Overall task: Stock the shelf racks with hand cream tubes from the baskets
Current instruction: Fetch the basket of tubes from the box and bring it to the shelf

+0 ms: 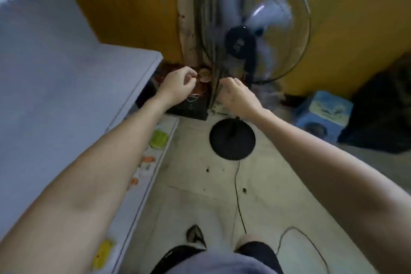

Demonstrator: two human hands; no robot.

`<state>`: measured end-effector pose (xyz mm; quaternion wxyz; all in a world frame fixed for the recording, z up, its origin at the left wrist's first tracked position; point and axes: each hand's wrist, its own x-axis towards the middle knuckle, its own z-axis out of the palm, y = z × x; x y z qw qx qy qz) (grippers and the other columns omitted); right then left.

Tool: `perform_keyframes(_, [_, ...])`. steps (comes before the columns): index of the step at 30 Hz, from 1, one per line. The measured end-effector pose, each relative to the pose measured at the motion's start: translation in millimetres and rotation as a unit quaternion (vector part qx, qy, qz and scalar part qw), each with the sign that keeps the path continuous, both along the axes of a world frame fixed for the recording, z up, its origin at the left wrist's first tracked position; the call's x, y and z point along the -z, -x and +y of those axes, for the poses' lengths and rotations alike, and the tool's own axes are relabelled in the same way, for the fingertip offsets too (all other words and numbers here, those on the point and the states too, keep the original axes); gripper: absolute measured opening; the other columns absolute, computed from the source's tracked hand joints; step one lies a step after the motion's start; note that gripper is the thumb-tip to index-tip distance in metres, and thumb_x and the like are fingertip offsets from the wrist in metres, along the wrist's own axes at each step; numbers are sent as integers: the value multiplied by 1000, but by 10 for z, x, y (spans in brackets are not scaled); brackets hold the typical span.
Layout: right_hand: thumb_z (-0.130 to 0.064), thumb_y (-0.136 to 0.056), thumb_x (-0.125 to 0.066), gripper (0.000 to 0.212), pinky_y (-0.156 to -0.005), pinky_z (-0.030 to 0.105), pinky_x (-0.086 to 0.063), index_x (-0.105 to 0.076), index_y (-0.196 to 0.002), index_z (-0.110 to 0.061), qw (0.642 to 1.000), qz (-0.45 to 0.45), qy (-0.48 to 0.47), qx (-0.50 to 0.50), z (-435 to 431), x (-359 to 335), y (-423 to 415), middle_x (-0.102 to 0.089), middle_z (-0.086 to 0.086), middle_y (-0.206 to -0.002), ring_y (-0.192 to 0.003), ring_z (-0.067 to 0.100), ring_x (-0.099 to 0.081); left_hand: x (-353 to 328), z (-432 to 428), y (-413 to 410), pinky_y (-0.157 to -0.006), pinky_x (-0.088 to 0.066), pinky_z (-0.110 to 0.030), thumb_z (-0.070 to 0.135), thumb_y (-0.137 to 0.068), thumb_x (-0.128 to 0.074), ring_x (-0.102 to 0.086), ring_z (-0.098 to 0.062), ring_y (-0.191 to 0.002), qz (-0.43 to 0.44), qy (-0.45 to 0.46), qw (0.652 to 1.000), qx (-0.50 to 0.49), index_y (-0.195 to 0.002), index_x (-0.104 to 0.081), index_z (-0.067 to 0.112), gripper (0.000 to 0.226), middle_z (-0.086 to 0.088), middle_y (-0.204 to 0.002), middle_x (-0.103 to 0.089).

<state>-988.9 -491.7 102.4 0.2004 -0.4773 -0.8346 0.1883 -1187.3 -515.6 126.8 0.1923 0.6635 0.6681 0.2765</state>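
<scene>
Standing on pale floor tiles (pixel 200 207); one foot (pixel 195 236) and dark trouser legs at bottom edge. Black cable (pixel 239 196) crosses the tiles up to a round black fan base (pixel 232 140). Left side: white counter (pixel 55 73), with a lower ledge (pixel 162 158) carrying small green, orange and yellow packets (pixel 159 139). All are blurred; whether any are hand cream tubes cannot be told, nor which way they point.

Both bare forearms reach forward.
- Left hand (pixel 178 87): fingers curled, thumb near fingertips.
- Right hand (pixel 238 95): fingers curled at the edge of a hanging curtain (pixel 191 18).
- Grasp of either: cannot tell.

Blue printed box (pixel 324 115) on the floor to the right, lettering unreadable. Fan head (pixel 240 44) beyond the hands, hub mark illegible. Yellow wall (pixel 355 29) behind.
</scene>
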Motion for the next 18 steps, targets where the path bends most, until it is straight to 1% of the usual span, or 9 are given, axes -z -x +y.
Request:
perform_keyframes(3, [-26, -93, -49, 36, -79, 34, -45, -47, -125, -10, 995, -20, 70, 64, -283, 468, -814, -54, 13, -118, -102, 29, -56, 453, 32, -730, -74, -40, -24, 24, -93, -48, -53, -11, -90, 4, 64, 995, 80, -113, -58, 16, 23, 5, -97, -56])
perform_keyframes(5, [-27, -93, -49, 36, -80, 32, -45, -49, -125, -12, 987, -25, 113, 113, -512, 712, -1377, -57, 11, -117, -101, 27, -58, 681, 42, -1263, -76, -42, -27, 24, -93, -48, -54, -13, -92, 7, 104, 986, 127, -114, -58, 16, 24, 2, -100, -58])
perform_keyframes(8, [-30, -93, -47, 36, -83, 35, -47, -49, -126, -17, 964, -35, 190, 181, -860, 966, -2255, -59, 7, -115, -101, 23, -58, 887, 123, -2172, -76, -42, -27, 23, -93, -48, -55, -14, -90, 20, 114, 979, 165, -112, -59, 14, 23, -3, -102, -62])
perform_keyframes(10, [-32, -93, -46, 33, -82, 33, -46, -53, -122, -18, 949, -36, 227, 218, -1059, 1075, -2837, -62, 4, -113, -102, 22, -58, 961, 176, -2820, -76, -42, -27, 24, -94, -47, -54, -14, -89, 24, 120, 974, 190, -111, -59, 14, 23, -3, -102, -62])
perform_keyframes(12, [-32, -93, -46, 31, -81, 31, -45, -56, -119, -18, 935, -42, 245, 254, -1211, 1140, -3415, -64, 3, -114, -103, 22, -59, 1020, 228, -3478, -80, -47, -31, 27, -94, -46, -55, -15, -89, 34, 123, 967, 221, -111, -59, 15, 24, -3, -102, -63])
perform_keyframes(14, [-32, -93, -46, 30, -84, 31, -47, -57, -117, -17, 922, -48, 259, 284, -1326, 1166, -3960, -64, 3, -117, -105, 22, -59, 1054, 255, -4091, -86, -50, -37, 28, -94, -45, -58, -20, -93, 34, 125, 963, 238, -110, -59, 16, 24, -5, -104, -64])
perform_keyframes(16, [-32, -94, -45, 29, -84, 32, -48, -58, -115, -17, 909, -57, 275, 308, -1419, 1156, -4450, -63, 3, -118, -105, 23, -58, 1060, 253, -4647, -88, -50, -41, 28, -93, -44, -59, -23, -98, 48, 133, 956, 256, -109, -59, 16, 25, -5, -107, -64])
perform_keyframes(18, [-30, -93, -44, 29, -83, 32, -48, -58, -114, -16, 899, -62, 275, 334, -1466, 1138, -4908, -63, 4, -119, -105, 23, -58, 1044, 276, -5164, -87, -50, -42, 29, -93, -42, -59, -24, -99, 74, 144, 947, 279, -110, -58, 16, 26, -4, -109, -63])
